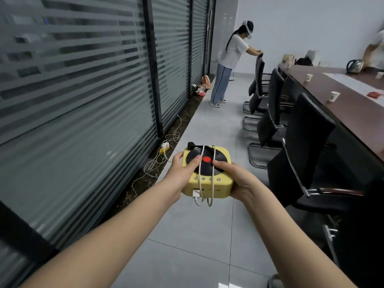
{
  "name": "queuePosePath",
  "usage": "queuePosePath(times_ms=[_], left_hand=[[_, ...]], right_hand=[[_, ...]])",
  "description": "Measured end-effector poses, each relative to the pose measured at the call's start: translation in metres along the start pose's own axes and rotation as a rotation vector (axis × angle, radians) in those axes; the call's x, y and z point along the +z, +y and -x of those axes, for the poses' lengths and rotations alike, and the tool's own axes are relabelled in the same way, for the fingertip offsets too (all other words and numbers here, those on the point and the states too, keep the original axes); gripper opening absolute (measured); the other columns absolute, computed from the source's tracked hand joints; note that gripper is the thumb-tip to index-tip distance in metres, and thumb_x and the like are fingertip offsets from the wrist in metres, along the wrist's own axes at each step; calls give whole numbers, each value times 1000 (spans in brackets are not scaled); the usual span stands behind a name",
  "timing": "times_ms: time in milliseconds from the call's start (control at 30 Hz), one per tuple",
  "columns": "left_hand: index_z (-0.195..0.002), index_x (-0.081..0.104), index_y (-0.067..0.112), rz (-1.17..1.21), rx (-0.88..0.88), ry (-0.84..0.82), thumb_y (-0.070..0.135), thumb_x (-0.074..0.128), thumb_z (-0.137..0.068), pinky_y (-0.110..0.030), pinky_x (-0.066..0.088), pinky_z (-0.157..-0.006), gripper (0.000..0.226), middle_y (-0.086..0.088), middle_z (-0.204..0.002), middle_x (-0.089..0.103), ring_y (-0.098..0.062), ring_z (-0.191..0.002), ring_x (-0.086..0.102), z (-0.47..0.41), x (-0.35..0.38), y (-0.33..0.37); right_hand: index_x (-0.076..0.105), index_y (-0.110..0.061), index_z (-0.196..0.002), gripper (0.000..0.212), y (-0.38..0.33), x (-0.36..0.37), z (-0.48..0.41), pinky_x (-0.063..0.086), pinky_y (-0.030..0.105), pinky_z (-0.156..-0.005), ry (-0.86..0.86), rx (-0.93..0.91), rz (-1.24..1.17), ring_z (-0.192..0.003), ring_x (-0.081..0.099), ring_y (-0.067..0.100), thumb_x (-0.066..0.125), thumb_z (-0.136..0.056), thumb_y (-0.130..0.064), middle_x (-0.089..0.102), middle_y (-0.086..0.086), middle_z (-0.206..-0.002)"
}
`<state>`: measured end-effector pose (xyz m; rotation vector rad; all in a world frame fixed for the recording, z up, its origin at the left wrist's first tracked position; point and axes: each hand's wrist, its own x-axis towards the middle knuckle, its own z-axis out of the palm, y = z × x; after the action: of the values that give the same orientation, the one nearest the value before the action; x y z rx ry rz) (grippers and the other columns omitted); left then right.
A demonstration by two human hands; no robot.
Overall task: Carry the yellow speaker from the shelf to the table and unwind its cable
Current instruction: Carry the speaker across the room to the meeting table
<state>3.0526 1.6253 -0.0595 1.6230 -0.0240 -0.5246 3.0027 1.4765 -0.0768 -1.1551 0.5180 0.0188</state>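
Observation:
The yellow speaker (220, 185) is shaped like a small record player, with a black disc and a red centre on top. I hold it out in front of me above the grey floor. My left hand (182, 173) grips its left side, thumb on the disc. My right hand (236, 179) grips its right side, thumb also on the disc. A white cable (200, 173) is wound around the body in two loops, its plug end hanging at the front face. The long dark table (353, 96) lies to my right, behind the chairs.
A row of black office chairs (303, 146) lines the table's near side. Paper cups (334, 96) and a kettle (355, 66) stand on the table. A person (228, 63) stands ahead holding a chair. White cords and a power strip (164, 147) lie along the glass wall at left.

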Motion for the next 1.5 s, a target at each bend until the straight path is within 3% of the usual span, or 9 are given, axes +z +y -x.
queuePosePath(times_ms=[267, 467, 633, 800, 933, 1133, 1300, 1500], left_hand=[[-139, 32, 36, -55, -1, -54, 49, 63, -83, -51, 49, -97, 65, -3, -129, 58, -30, -115, 59, -119, 0, 40], [-138, 33, 35, -80, 0, -91, 50, 62, -83, -50, 49, -96, 64, -3, -129, 57, -29, -114, 59, -198, 7, 64], [-139, 34, 33, -62, -4, -106, 47, 61, -85, -41, 53, -85, 61, -1, -126, 59, -26, -110, 61, -245, 14, 78], [-138, 34, 34, -68, -14, -110, 49, 62, -83, -48, 52, -92, 63, -1, -127, 59, -28, -110, 61, -301, 28, 94], [-139, 32, 34, -57, 0, -113, 47, 61, -85, -40, 53, -84, 62, -2, -126, 59, -27, -109, 62, -349, 44, 113], [-138, 33, 33, -38, 2, -109, 46, 62, -85, -48, 53, -92, 61, -3, -123, 61, -27, -106, 64, -429, 75, 150], [-138, 32, 33, -26, 5, -100, 46, 61, -85, -44, 56, -83, 62, -3, -122, 60, -27, -103, 65, -491, 99, 172], [-138, 33, 34, -38, 2, -117, 49, 63, -82, -51, 52, -93, 65, -2, -123, 61, -28, -108, 63, -561, 115, 191]], right_hand=[[54, -8, -128, 59, -47, 6, -104, 56, 36, -67, 69, -2, -20, -85, 68, 30, 74, -74, -19, 69, 17, -113], [57, -7, -124, 53, -78, 5, -171, 56, 34, -63, 114, -10, -38, -79, 69, 28, 73, -75, -18, 71, 14, -101], [57, -8, -124, 57, -97, 0, -218, 56, 35, -67, 143, 2, -29, -84, 69, 30, 76, -72, -21, 71, 16, -107], [58, -8, -124, 58, -120, -11, -271, 56, 35, -67, 152, 3, -33, -83, 69, 30, 77, -71, -21, 71, 15, -106], [56, -6, -125, 58, -150, -23, -318, 56, 37, -69, 145, -17, -38, -83, 69, 31, 76, -72, -18, 70, 16, -105], [55, -5, -125, 53, -205, -44, -391, 56, 39, -71, 130, -29, -30, -81, 67, 30, 73, -76, -16, 70, 16, -99], [54, -5, -126, 55, -240, -62, -452, 56, 39, -68, 133, -35, -12, -83, 67, 31, 73, -76, -15, 68, 18, -108], [55, -4, -126, 54, -270, -77, -515, 56, 38, -67, 136, -23, -33, -83, 67, 31, 72, -77, -15, 69, 18, -105]])
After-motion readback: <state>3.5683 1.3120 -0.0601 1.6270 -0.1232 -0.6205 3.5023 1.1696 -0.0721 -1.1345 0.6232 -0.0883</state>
